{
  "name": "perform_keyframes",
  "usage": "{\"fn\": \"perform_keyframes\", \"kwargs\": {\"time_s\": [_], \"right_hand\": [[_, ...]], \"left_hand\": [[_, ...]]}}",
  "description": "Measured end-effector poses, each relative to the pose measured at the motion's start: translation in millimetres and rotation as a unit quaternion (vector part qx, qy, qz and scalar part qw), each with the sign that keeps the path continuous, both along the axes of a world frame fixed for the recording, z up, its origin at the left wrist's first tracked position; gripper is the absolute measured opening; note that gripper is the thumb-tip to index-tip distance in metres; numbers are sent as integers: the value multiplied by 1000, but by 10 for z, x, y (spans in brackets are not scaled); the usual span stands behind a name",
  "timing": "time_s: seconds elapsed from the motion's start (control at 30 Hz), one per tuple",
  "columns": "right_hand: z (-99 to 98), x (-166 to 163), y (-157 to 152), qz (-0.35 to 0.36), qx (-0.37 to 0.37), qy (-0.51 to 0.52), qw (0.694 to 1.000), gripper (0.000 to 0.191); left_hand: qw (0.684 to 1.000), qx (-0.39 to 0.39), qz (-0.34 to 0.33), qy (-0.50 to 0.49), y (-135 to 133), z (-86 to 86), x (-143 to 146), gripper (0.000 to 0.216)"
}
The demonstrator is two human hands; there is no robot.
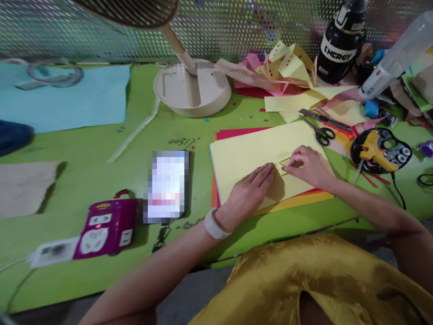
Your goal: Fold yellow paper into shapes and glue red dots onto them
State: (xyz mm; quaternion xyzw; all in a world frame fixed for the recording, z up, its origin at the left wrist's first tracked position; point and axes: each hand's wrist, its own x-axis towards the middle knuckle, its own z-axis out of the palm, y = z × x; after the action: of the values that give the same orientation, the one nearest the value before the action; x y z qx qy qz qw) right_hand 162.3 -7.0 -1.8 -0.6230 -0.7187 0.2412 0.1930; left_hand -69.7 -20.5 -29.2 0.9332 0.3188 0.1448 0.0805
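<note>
A pale yellow sheet of paper (243, 153) lies on top of a stack of coloured sheets, with red and orange edges showing beneath. My left hand (251, 192) rests flat on it, fingers stretched out towards a small folded yellow paper piece (284, 160). From the other side my right hand (306, 167) pinches the edge of that small piece between thumb and forefinger. The left fingertips are close to the piece; whether they press on it I cannot tell. A white band (214, 225) circles my left wrist.
Scissors (324, 134) and a box cutter (326, 121) lie beyond my right hand. A yellow glue gun (374, 151) sits farther right, its cord trailing frontward. Paper scraps (284, 67), a black bottle (340, 49) and a fan base (192, 90) stand behind. A phone (167, 185) and purple power box (108, 225) are left.
</note>
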Motion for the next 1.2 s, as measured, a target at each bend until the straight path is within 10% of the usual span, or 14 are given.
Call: {"fn": "perform_keyframes", "kwargs": {"time_s": [1.2], "right_hand": [[-71, -93, 2, -5, 41, -52, 998, 22]], "left_hand": [[999, -3, -9, -39, 33, -100, -2, 51]]}}
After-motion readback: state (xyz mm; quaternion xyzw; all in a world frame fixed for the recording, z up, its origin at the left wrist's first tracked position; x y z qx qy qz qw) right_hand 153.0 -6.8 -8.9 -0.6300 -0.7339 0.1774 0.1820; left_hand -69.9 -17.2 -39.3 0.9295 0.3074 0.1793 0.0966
